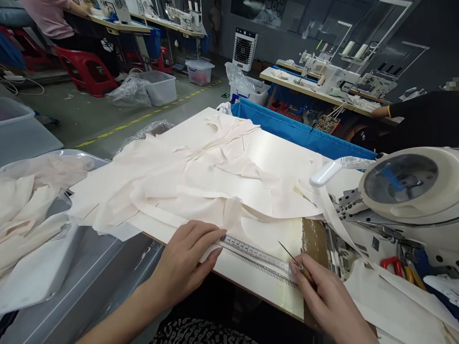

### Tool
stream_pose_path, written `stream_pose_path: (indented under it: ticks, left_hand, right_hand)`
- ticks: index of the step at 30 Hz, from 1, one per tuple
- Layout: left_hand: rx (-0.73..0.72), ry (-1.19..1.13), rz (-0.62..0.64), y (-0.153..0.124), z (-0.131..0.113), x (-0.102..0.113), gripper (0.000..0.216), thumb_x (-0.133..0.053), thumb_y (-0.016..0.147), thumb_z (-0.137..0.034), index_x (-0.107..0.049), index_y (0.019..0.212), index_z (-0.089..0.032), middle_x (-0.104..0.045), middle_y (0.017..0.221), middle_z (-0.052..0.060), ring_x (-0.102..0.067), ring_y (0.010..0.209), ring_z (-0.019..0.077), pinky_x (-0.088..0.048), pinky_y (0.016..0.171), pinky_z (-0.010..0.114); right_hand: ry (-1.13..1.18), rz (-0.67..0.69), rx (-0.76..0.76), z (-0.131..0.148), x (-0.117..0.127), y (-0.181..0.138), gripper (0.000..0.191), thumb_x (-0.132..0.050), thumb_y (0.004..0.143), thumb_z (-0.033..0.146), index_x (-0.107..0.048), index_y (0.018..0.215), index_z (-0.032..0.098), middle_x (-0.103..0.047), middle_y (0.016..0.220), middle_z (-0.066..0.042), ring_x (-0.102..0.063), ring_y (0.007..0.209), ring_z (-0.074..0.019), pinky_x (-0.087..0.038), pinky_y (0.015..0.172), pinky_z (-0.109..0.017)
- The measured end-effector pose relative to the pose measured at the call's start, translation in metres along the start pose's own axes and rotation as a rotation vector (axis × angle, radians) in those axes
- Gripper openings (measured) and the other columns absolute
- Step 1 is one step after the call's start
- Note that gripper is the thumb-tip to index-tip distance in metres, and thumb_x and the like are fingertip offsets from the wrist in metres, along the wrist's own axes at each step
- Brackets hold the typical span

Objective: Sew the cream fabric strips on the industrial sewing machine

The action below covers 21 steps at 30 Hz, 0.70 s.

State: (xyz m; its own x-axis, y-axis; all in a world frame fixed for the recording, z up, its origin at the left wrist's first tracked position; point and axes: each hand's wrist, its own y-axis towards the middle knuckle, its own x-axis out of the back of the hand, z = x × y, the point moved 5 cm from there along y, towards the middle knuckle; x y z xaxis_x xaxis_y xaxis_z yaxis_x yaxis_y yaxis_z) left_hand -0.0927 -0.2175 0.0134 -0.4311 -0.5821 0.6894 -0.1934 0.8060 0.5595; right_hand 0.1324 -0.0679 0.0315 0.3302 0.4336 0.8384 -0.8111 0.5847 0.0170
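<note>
Left hand point(188, 255) pinches one end of the tape point(256, 252), right hand point(322, 291) grips an awl point(304, 273) at the other, presumably keeping it straight alongside the ruler marks point(265, 271).

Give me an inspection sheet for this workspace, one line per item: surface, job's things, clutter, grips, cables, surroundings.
Surface: white tabletop, mostly covered at the back; brown strip along its right edge.
Job's things: pale cloth spread loosely and creased; tape measure stretched along the front edge; thin spike tool.
Clutter: cloth heap at left; red handle, perhaps scissors, beside the sewing machine.
Grips: left hand at the tape's left end, exact hold unclear; right hand holds the spike tool at the other end.
Cables: white cable on the floor, far left.
Surroundings: seated person upper left; another person at right; red chair; clear bin.
</note>
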Motion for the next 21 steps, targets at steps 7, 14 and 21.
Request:
stream_pose_path:
  ticks: [7, 14, 21]
  left_hand:
    - [-0.162, 0.168, 0.017, -0.0072, -0.0018, -0.0009, 0.036, -0.052, 0.095, -0.013, -0.06, 0.128, -0.022, -0.059, 0.112, 0.008, -0.054, 0.103, 0.0232, -0.043, 0.089, 0.039]
    - [-0.158, 0.234, 0.035, -0.0042, -0.0061, -0.002, 0.033, -0.048, 0.096, -0.015, -0.062, 0.126, -0.021, -0.058, 0.109, 0.007, -0.052, 0.101, 0.0231, -0.042, 0.086, 0.038]
    - [-0.12, 0.213, 0.017, -0.0068, -0.0048, -0.0047, 0.033, -0.051, 0.095, -0.013, -0.062, 0.125, -0.018, -0.059, 0.111, 0.008, -0.053, 0.103, 0.0246, -0.042, 0.087, 0.04]
  right_hand:
    - [0.07, 0.051, -0.155, 0.0008, -0.0024, -0.0021, 0.029, -0.042, 0.103, 0.041, -0.05, 0.08, 0.026, -0.056, 0.065, 0.006, -0.055, 0.056, -0.0152, -0.039, 0.056, -0.023]
    - [0.077, 0.026, -0.167, -0.0027, -0.002, -0.0046, 0.03, -0.043, 0.102, 0.045, -0.056, 0.083, 0.027, -0.055, 0.066, 0.005, -0.05, 0.055, -0.0151, -0.037, 0.054, -0.023]
    - [0.066, -0.024, -0.148, -0.0023, -0.0048, -0.0069, 0.023, -0.046, 0.102, 0.044, -0.058, 0.093, 0.028, -0.066, 0.079, 0.004, -0.062, 0.066, -0.016, -0.044, 0.062, -0.023]
